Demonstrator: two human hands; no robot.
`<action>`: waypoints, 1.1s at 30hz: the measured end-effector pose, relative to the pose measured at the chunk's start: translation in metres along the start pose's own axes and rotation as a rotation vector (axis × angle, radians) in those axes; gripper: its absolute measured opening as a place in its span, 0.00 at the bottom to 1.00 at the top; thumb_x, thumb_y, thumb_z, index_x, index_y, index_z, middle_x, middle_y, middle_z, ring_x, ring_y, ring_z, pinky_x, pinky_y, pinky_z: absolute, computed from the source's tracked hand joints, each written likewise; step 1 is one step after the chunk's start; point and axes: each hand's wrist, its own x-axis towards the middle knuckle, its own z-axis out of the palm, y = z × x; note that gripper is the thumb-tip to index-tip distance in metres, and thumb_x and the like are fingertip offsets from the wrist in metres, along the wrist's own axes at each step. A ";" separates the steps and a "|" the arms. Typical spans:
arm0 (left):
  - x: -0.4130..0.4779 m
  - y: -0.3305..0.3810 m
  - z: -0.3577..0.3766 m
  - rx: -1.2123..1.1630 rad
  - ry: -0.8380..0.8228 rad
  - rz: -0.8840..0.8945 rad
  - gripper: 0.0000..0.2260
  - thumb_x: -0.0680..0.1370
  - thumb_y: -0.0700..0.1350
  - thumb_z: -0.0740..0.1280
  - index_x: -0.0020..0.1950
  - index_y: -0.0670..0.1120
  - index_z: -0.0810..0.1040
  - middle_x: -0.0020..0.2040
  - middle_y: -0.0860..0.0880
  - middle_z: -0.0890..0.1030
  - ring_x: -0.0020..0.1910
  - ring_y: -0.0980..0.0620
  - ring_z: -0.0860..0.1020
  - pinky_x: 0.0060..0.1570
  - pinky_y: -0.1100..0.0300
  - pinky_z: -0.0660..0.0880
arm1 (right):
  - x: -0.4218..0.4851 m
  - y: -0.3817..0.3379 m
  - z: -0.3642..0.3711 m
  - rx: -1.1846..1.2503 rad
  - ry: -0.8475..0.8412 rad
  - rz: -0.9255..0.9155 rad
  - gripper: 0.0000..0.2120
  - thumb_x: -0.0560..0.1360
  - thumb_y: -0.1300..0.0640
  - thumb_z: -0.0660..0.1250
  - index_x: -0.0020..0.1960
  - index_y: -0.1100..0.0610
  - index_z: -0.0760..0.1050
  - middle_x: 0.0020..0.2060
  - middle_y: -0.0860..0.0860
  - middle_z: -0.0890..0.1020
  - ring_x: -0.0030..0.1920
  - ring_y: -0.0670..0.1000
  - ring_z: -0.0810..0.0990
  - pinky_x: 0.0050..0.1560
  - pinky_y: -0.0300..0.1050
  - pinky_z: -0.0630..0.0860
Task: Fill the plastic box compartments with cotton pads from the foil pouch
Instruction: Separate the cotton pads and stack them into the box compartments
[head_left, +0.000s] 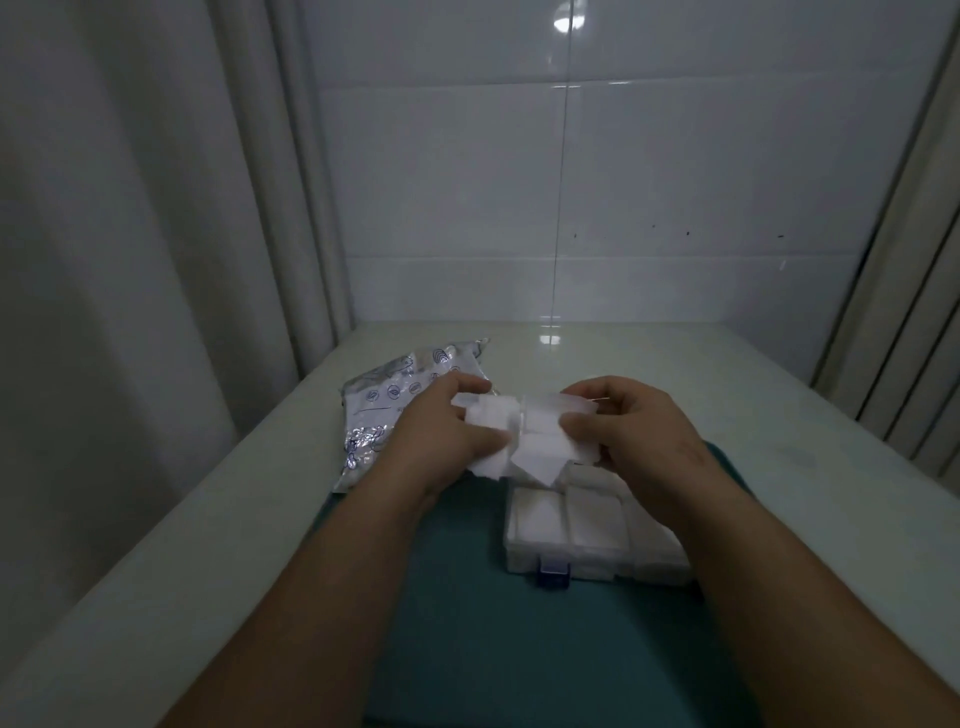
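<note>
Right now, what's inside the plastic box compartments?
The near compartments of the plastic box look filled with white cotton pads. The far ones are hidden behind the left hand, the right hand and the pads they grip.

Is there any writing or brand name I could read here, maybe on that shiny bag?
foil pouch: blue round symbols and a line of print, all too blurred to read.
plastic box: no writing visible.
Nothing else shows text.
</note>
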 end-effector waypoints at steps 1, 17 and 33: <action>-0.001 -0.002 0.003 0.003 -0.003 0.014 0.20 0.71 0.32 0.71 0.60 0.48 0.75 0.47 0.40 0.82 0.39 0.45 0.82 0.28 0.58 0.78 | 0.001 0.000 0.000 0.012 0.007 0.001 0.09 0.74 0.63 0.69 0.51 0.53 0.78 0.49 0.52 0.81 0.48 0.54 0.81 0.45 0.47 0.82; -0.007 -0.012 0.015 -0.335 -0.129 -0.098 0.21 0.66 0.33 0.59 0.56 0.47 0.78 0.45 0.35 0.77 0.34 0.46 0.76 0.34 0.52 0.78 | 0.003 0.010 0.010 -0.276 0.132 -0.217 0.08 0.70 0.57 0.74 0.44 0.47 0.77 0.42 0.49 0.82 0.43 0.50 0.81 0.46 0.50 0.82; -0.004 -0.021 0.010 -0.109 -0.087 -0.021 0.27 0.68 0.25 0.68 0.58 0.53 0.75 0.44 0.41 0.84 0.40 0.45 0.83 0.40 0.53 0.79 | 0.005 0.008 -0.001 0.094 0.176 0.036 0.03 0.77 0.60 0.67 0.50 0.55 0.78 0.47 0.53 0.80 0.45 0.52 0.81 0.34 0.38 0.79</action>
